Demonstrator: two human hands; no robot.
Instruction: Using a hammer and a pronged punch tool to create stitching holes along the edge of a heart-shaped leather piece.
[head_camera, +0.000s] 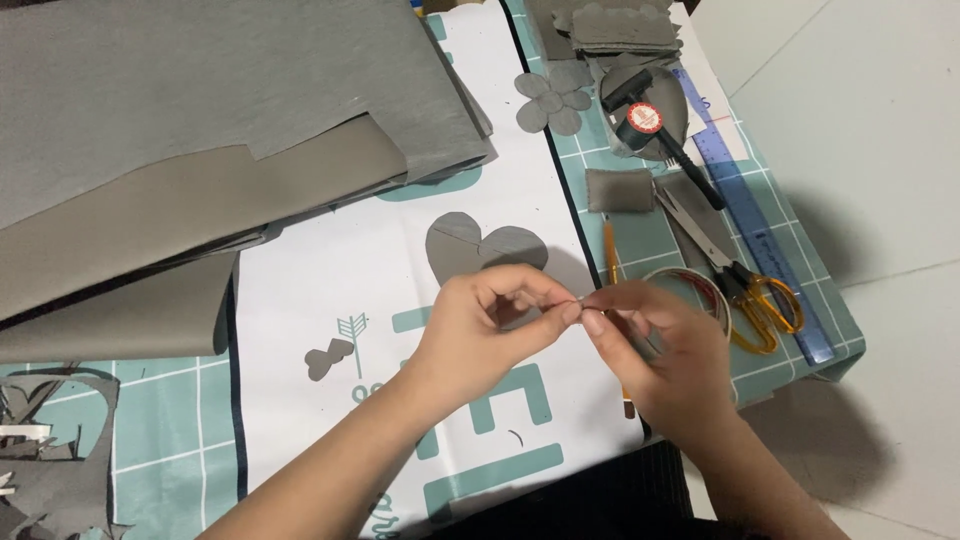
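My left hand (490, 325) and my right hand (660, 350) meet fingertip to fingertip over the white printed sheet (330, 270). Between the thumbs and forefingers is pinched something thin and small (583, 300), maybe a needle or thread; it is too fine to tell. Just behind the hands lies a grey heart-shaped fabric cutout (480, 245), partly hidden by my left fingers. A roll of clear tape (690, 285) sits under my right hand.
Large grey fabric sheets (200, 130) cover the upper left. Yellow-handled scissors (745, 285), a blue ruler (760, 220), a pencil (609, 250), a black tool with a red round label (650, 125), a grey flower cutout (553, 100) and fabric scraps (55, 460) lie around. The table edge runs on the right.
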